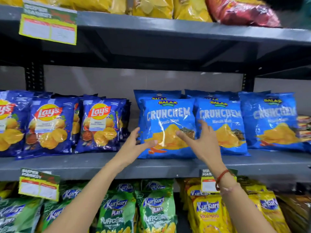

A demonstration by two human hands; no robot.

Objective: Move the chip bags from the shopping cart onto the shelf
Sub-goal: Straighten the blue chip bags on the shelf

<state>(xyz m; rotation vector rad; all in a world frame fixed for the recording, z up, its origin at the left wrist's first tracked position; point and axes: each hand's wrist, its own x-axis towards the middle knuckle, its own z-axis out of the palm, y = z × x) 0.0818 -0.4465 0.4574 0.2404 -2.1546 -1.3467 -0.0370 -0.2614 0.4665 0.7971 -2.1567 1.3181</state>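
My left hand (134, 145) and right hand (202, 142) have a wide grip and hold nothing, beside the front Crunchem bag (168, 118) standing on the middle shelf (67, 167). I would press its sides gently, so it stays upright.
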